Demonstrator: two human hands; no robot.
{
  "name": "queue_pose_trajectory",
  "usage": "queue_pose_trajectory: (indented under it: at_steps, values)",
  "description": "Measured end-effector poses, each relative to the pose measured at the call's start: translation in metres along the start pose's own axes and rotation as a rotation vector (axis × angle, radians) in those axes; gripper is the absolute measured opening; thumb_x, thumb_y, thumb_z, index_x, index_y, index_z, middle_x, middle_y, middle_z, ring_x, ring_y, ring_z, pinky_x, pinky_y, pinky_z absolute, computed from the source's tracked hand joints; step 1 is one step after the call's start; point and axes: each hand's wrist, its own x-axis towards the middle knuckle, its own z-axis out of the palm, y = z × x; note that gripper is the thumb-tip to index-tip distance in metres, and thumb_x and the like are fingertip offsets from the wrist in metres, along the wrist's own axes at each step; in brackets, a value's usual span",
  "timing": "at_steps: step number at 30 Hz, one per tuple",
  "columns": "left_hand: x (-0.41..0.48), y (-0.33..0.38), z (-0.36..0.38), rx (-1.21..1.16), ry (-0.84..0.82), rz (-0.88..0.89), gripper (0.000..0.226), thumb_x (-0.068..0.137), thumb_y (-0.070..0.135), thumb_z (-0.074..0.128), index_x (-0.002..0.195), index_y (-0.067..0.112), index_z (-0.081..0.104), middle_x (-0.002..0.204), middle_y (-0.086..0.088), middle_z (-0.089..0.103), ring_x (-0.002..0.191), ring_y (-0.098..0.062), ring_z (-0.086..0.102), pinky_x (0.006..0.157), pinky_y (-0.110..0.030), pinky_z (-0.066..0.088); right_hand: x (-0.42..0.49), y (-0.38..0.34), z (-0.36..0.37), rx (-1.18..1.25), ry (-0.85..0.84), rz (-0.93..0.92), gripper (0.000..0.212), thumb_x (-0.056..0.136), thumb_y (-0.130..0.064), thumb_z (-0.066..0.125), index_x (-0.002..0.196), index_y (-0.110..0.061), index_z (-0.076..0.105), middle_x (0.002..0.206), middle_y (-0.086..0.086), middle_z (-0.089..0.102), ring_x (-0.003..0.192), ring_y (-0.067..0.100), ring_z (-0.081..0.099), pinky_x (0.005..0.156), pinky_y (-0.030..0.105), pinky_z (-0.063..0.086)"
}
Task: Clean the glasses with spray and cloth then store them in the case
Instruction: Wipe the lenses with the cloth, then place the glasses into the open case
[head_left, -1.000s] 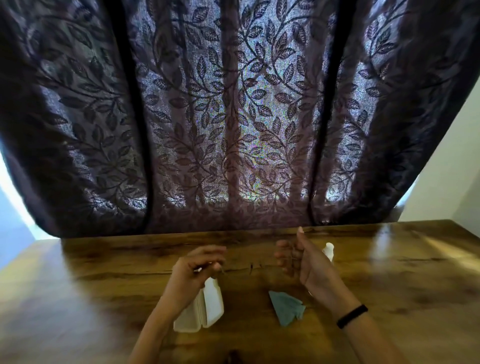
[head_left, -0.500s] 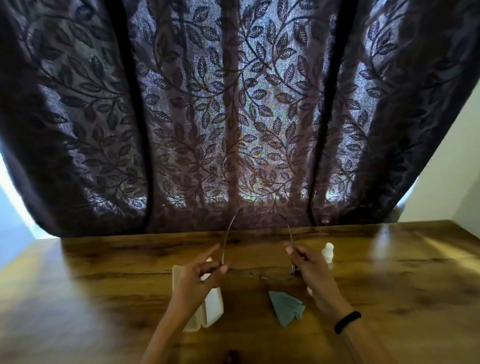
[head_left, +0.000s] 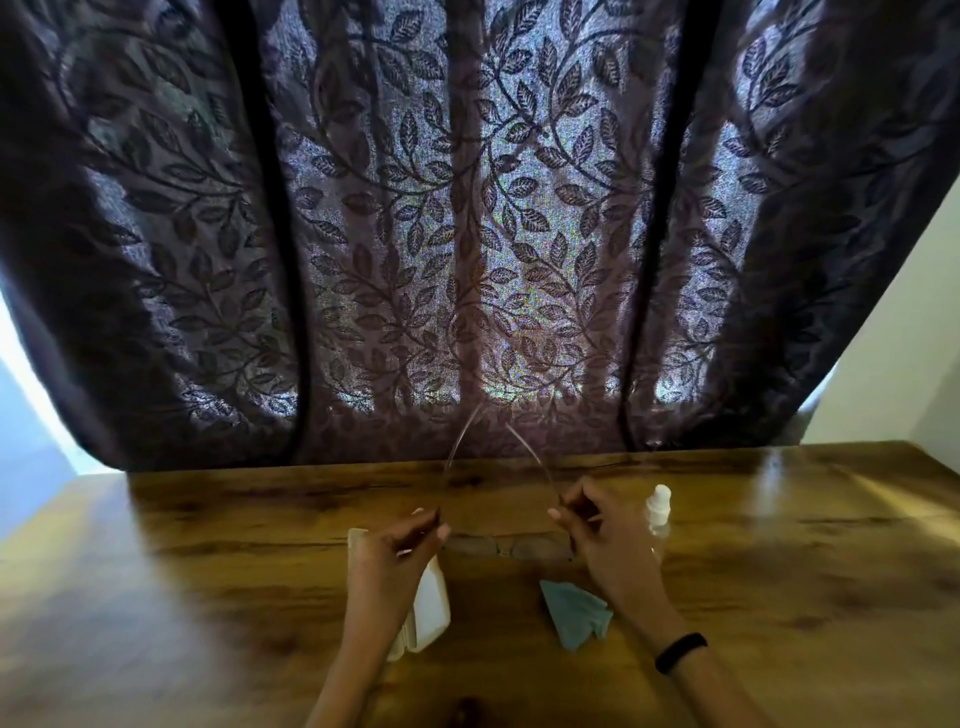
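Thin-framed glasses (head_left: 506, 546) hang just above the wooden table (head_left: 208, 597), lenses toward me and both temple arms pointing up and away. My left hand (head_left: 395, 556) pinches the left end of the frame and my right hand (head_left: 597, 535) pinches the right end. A white case (head_left: 428, 608) lies open on the table under my left hand, partly hidden by it. The teal cloth (head_left: 574, 613) lies crumpled below the glasses. Just right of my right hand stands a small white spray bottle (head_left: 658, 506).
A dark leaf-patterned curtain (head_left: 467, 234) hangs along the far edge of the table. A pale wall (head_left: 904, 364) is at the right. A black band (head_left: 680, 652) sits on my right wrist.
Both hands have taken the glasses by the frame ends and lowered them toward the table. The temple arms, spread half a second ago, now lean closer together.
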Motion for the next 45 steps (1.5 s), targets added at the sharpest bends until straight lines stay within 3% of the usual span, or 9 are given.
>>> queue_pose_trajectory:
  at_steps: [5,8,10,16,20,31,36,41,45]
  values:
    - [-0.001,0.005,0.002,0.042,0.03,0.063,0.027,0.073,0.01,0.074,0.1,0.007,0.07,0.092,-0.004,0.073,0.086,-0.009,0.065,0.065,0.001,0.044,-0.007,0.004,0.005,-0.242,-0.063,-0.116,0.008,0.086,-0.015,0.061,0.081,-0.009,0.058,0.071,0.001,0.064,0.061,0.011,0.054,0.056,0.017,0.041]
    - [-0.002,0.009,0.004,0.012,0.049,0.063,0.025,0.072,0.011,0.075,0.097,0.009,0.072,0.081,0.009,0.07,0.078,-0.007,0.066,0.06,-0.001,0.045,-0.012,0.006,0.01,-0.352,-0.154,-0.159,0.01,0.09,-0.017,0.054,0.085,-0.01,0.058,0.082,0.004,0.065,0.068,0.015,0.058,0.062,0.03,0.049]
    - [-0.003,0.012,0.004,-0.014,0.064,0.054,0.024,0.071,0.012,0.075,0.095,0.011,0.072,0.075,0.014,0.067,0.073,-0.003,0.065,0.058,-0.002,0.045,-0.012,0.005,0.011,-0.369,-0.159,-0.197,0.009,0.089,-0.018,0.055,0.082,-0.013,0.058,0.083,-0.003,0.06,0.067,0.01,0.054,0.059,0.027,0.044]
    - [0.0,0.008,0.0,-0.047,0.103,0.052,0.023,0.072,0.011,0.074,0.094,0.008,0.072,0.08,-0.003,0.073,0.069,-0.007,0.068,0.057,-0.003,0.046,-0.011,0.003,0.003,-0.187,0.001,-0.069,0.019,0.088,-0.02,0.059,0.106,-0.013,0.063,0.099,0.0,0.065,0.082,0.013,0.06,0.071,0.027,0.05]
    - [0.0,0.007,0.0,-0.093,0.108,0.028,0.024,0.071,0.009,0.074,0.095,0.007,0.072,0.078,-0.003,0.072,0.064,0.0,0.067,0.054,-0.003,0.045,-0.014,0.013,-0.001,-0.195,0.047,0.03,0.014,0.086,-0.015,0.061,0.097,-0.011,0.069,0.093,0.004,0.07,0.077,0.009,0.057,0.065,0.007,0.04]
    - [-0.002,0.008,0.001,0.091,-0.02,0.169,0.022,0.077,0.006,0.069,0.098,0.011,0.071,0.086,0.013,0.065,0.079,-0.005,0.064,0.065,-0.001,0.044,-0.013,0.021,0.001,-0.013,0.086,0.184,0.007,0.085,-0.011,0.062,0.087,-0.012,0.069,0.081,-0.003,0.065,0.075,0.002,0.056,0.063,0.006,0.042]
    - [-0.005,0.005,0.003,0.268,-0.108,0.321,0.018,0.075,0.001,0.071,0.089,0.012,0.074,0.082,0.007,0.067,0.072,-0.007,0.062,0.067,-0.026,0.053,-0.011,0.021,0.002,0.034,0.1,0.181,0.01,0.086,-0.014,0.061,0.091,-0.01,0.068,0.085,0.0,0.067,0.082,0.012,0.06,0.066,0.012,0.042]
    - [-0.01,-0.004,-0.002,0.153,-0.161,0.114,0.021,0.079,0.007,0.068,0.095,0.02,0.071,0.079,0.01,0.069,0.07,-0.003,0.065,0.065,-0.012,0.05,0.0,0.014,0.008,0.166,0.132,0.191,0.01,0.085,-0.012,0.062,0.094,-0.01,0.067,0.081,-0.003,0.066,0.08,0.011,0.061,0.065,0.008,0.046]
    - [-0.017,-0.01,-0.013,0.015,-0.156,0.001,0.023,0.081,0.003,0.065,0.094,0.021,0.069,0.063,0.016,0.068,0.061,0.002,0.066,0.057,-0.007,0.049,0.012,0.0,0.023,0.249,0.028,0.131,0.011,0.086,-0.015,0.061,0.096,-0.019,0.064,0.082,-0.013,0.063,0.074,-0.003,0.06,0.063,0.008,0.048]
